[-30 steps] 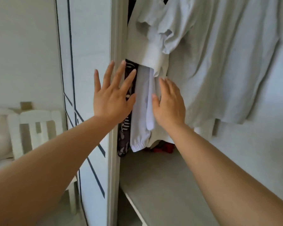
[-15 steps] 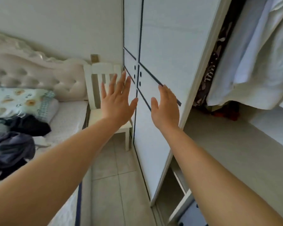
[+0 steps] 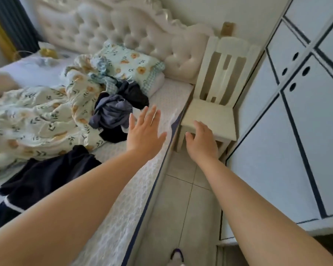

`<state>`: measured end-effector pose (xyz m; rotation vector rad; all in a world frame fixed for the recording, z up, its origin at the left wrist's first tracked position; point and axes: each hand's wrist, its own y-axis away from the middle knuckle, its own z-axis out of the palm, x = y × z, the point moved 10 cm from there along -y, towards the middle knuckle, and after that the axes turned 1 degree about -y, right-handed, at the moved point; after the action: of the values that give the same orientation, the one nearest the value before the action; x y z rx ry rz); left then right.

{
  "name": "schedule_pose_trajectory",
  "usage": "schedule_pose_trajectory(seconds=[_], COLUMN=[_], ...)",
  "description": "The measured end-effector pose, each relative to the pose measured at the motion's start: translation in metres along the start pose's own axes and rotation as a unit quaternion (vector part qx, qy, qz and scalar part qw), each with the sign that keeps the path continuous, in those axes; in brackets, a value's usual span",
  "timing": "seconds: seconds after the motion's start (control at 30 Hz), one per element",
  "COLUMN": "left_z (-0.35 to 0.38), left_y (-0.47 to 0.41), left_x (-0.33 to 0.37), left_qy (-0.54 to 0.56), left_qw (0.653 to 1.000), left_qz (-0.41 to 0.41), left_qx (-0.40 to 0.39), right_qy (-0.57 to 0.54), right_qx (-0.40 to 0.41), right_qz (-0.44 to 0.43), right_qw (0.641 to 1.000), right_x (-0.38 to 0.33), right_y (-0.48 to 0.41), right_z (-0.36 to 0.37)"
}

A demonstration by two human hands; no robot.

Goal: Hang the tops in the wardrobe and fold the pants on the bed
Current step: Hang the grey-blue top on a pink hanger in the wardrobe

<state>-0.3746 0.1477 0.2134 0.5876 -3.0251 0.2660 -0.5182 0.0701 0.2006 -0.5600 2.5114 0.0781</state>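
While the left hand [image 3: 144, 131] and right hand [image 3: 202, 143] hover empty, fingers loose, a crumpled grey garment [image 3: 112, 112] lies on the bed [image 3: 171, 96] beyond the left. A dark garment [image 3: 46, 173] lies nearer, unfolded; folding seems unstarted.

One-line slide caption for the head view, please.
Empty left hand over the mattress beside a crumpled grey and black clothes pile; right hand open before the white chair.
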Motion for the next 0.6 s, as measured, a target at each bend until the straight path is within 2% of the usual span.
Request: schedule_pose_trajectory(seconds=[0.23,0.43,0.6], left_z=[0.056,0.088,0.098], left_y=[-0.03,-0.061,-0.116], left_x=[-0.06,-0.117,-0.183], left_qy=[0.004,0.029,0.061], left_qw=[0.991,0.977,0.969], left_qz=[-0.124,-0.195,-0.231], left_qx=[-0.054,-0.077,-0.061], right_qy=[0.024,0.031,0.021], right_qx=[-0.11,-0.19,-0.217], right_qz=[-0.094,-0.121,-0.127], right_qw=[0.989,0.974,0.968], right_x=[-0.035,-0.071,-0.101], right_y=[-0.076,-0.121,-0.173], right_z=[0.081,0.154,0.208])
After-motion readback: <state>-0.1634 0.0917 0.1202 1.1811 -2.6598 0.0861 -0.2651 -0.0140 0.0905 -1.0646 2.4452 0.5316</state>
